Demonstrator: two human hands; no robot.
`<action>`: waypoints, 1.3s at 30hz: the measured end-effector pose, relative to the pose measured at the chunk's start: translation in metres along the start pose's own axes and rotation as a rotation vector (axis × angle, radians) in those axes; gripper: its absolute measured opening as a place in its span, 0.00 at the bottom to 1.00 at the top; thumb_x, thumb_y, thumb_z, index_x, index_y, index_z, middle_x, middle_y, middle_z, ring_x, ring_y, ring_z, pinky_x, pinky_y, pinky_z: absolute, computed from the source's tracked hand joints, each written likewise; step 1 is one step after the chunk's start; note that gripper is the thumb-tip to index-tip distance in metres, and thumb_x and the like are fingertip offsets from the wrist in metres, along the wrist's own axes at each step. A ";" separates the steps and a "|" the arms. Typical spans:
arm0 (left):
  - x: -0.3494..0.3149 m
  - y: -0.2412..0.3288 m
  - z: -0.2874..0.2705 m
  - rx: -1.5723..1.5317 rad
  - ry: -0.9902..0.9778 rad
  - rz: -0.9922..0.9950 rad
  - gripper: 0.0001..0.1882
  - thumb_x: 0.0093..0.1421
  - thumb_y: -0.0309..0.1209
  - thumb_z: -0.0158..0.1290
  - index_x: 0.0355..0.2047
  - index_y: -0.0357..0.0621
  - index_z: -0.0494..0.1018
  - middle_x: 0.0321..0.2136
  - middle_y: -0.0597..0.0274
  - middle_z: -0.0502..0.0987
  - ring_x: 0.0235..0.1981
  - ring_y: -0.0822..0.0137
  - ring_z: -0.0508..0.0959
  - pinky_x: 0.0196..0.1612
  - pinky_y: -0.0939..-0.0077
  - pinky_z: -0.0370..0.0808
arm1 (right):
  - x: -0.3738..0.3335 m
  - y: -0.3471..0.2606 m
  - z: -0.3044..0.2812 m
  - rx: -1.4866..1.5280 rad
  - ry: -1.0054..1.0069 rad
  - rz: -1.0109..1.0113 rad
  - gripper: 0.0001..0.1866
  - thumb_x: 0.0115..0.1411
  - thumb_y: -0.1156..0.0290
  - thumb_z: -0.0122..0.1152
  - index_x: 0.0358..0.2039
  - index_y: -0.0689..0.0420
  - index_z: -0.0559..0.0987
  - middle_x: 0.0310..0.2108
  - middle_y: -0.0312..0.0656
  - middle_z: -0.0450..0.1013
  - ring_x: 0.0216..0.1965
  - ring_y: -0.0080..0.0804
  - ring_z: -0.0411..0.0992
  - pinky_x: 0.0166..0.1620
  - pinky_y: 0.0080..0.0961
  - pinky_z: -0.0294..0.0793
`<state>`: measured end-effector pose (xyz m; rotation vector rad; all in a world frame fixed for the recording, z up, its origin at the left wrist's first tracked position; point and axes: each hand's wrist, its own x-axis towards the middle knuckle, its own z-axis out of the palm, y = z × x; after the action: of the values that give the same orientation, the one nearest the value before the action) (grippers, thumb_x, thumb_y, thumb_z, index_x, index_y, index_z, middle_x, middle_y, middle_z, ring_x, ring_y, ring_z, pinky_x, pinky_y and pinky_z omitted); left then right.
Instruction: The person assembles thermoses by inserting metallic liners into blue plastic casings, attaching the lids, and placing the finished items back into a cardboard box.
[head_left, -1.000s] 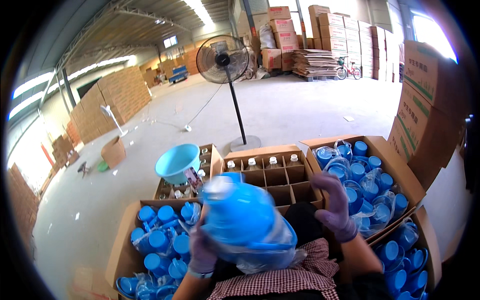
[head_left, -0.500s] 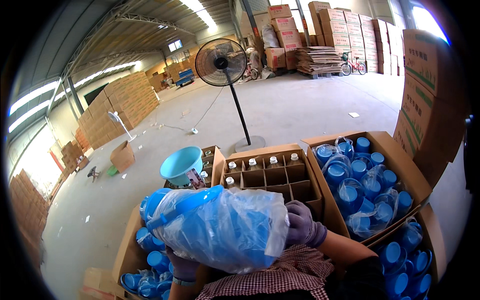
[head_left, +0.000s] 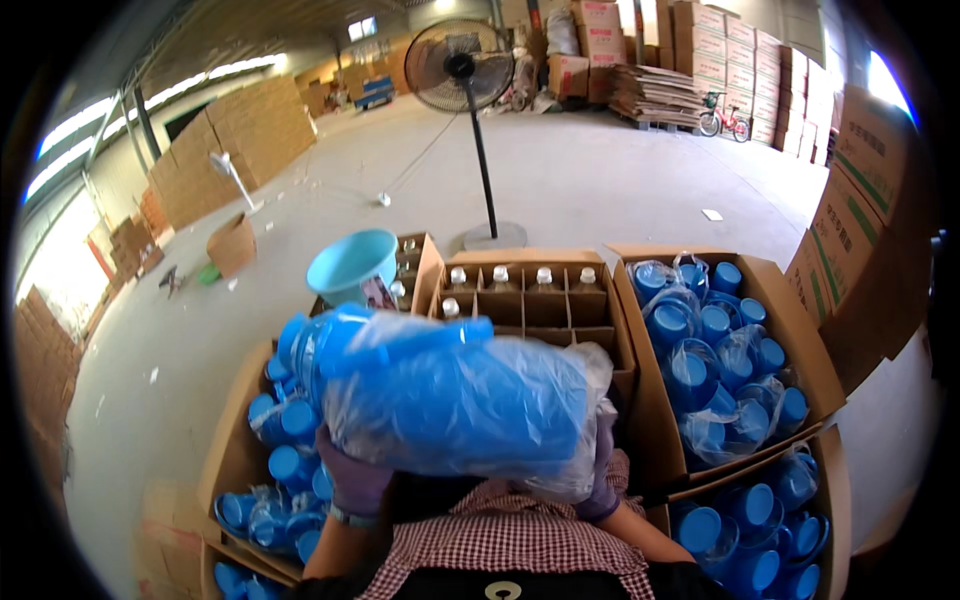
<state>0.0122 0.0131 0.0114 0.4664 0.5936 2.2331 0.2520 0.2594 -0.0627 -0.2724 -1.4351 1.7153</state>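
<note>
While both arms come up from below, the person cradles a clear plastic bag of stacked blue cups (head_left: 450,400) sideways at chest height, above the gap between the cartons. The left hand (head_left: 352,478), in a purple glove, is curled under the bag's lower left edge, taking the weight from beneath. The right hand (head_left: 603,470), gloved the same, is pressed to the bag's right end by the crumpled bag mouth, mostly hidden behind the plastic, so I cannot say exactly how its fingers lie; it looks closed against the bag. Held lengthwise like that, the long bundle is steadied at two points and does not sag.

Straight ahead stands an open divided carton (head_left: 535,300) with white-capped bottles (head_left: 500,277) upright in its back cells and nearer cells bare. To the right, an open box of blue cups (head_left: 790,300) holds more bagged stacks, and a second one (head_left: 830,470) sits nearer the person. On the left, another carton (head_left: 235,440) is packed with the same blue cups. A light blue basin (head_left: 350,265) rests on a further box of bottles. Beyond, a pedestal fan (head_left: 460,70) stands on the concrete floor (head_left: 600,180), with stacked cartons (head_left: 240,130) along the walls.
</note>
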 end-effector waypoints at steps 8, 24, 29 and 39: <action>0.002 -0.018 -0.019 -0.272 0.039 -0.062 0.46 0.65 0.65 0.37 0.75 0.48 0.55 0.72 0.48 0.61 0.70 0.40 0.62 0.71 0.37 0.58 | 0.035 -0.044 -0.039 -0.209 -0.263 0.015 0.26 0.74 0.56 0.51 0.63 0.61 0.69 0.62 0.48 0.71 0.59 0.39 0.73 0.61 0.37 0.75; 0.004 -0.020 -0.028 -0.403 -0.310 0.000 0.43 0.64 0.61 0.50 0.73 0.50 0.59 0.70 0.47 0.64 0.71 0.41 0.62 0.72 0.34 0.56 | 0.002 0.028 -0.056 0.296 -0.234 0.635 0.19 0.73 0.64 0.55 0.57 0.64 0.75 0.56 0.46 0.76 0.53 0.35 0.76 0.57 0.31 0.77; -0.009 -0.008 -0.079 0.123 -0.273 0.053 0.49 0.64 0.65 0.52 0.75 0.52 0.53 0.73 0.44 0.56 0.73 0.44 0.60 0.71 0.36 0.62 | -0.003 0.048 -0.055 0.459 -0.239 0.824 0.17 0.72 0.66 0.56 0.55 0.64 0.77 0.54 0.45 0.77 0.52 0.34 0.77 0.55 0.29 0.78; -0.032 0.039 0.007 0.559 -0.266 0.023 0.42 0.59 0.45 0.65 0.68 0.34 0.66 0.60 0.47 0.77 0.58 0.58 0.80 0.65 0.62 0.74 | 0.051 -0.026 -0.027 -0.975 -0.382 -0.110 0.14 0.62 0.76 0.59 0.48 0.61 0.83 0.50 0.50 0.78 0.55 0.49 0.76 0.60 0.38 0.72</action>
<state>0.0131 -0.0324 0.0338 1.0350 1.0705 1.9582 0.2508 0.3140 -0.0305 -0.3777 -2.4506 0.8816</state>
